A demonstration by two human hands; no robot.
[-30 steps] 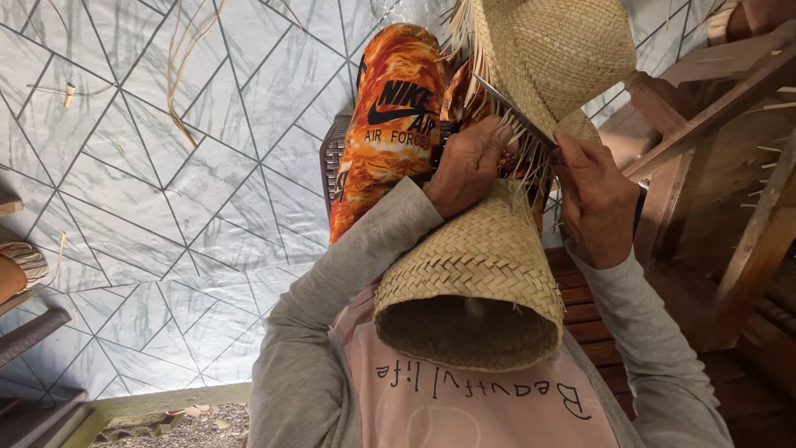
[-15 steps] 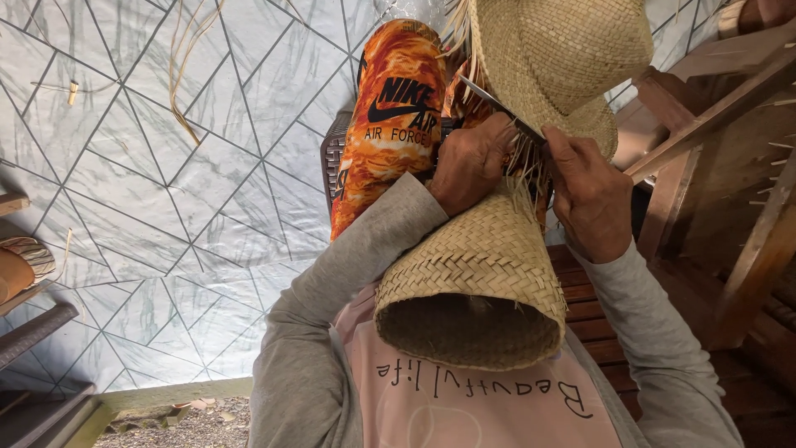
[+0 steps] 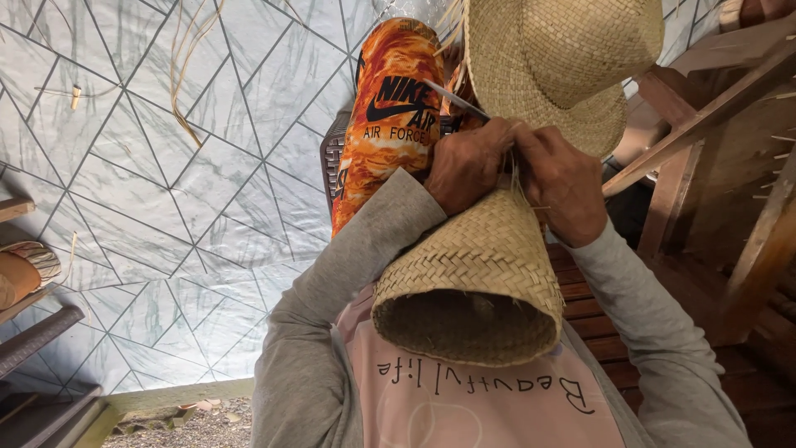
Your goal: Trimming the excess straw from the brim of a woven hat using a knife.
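Note:
A woven straw cone (image 3: 477,274) rests against my chest with its open mouth toward me. Both hands work at its far, narrow end. My left hand (image 3: 466,170) is closed around a thin grey metal tool (image 3: 454,98) that sticks out up and to the left. My right hand (image 3: 565,189) is right beside it and pinches loose straw ends (image 3: 516,178) rising from the cone's tip. Grey sleeves cover both my arms.
A finished straw hat (image 3: 564,62) sits just beyond my hands. An orange patterned trouser leg (image 3: 388,124) stands to their left in front of a dark crate (image 3: 331,162). A wooden chair frame (image 3: 713,158) is at right, shelves (image 3: 33,323) at left, and straw strands (image 3: 186,75) on the patterned floor.
My right hand has drawn in close to my left hand. The fan of loose straw ends that stood out between them is now gathered and mostly hidden.

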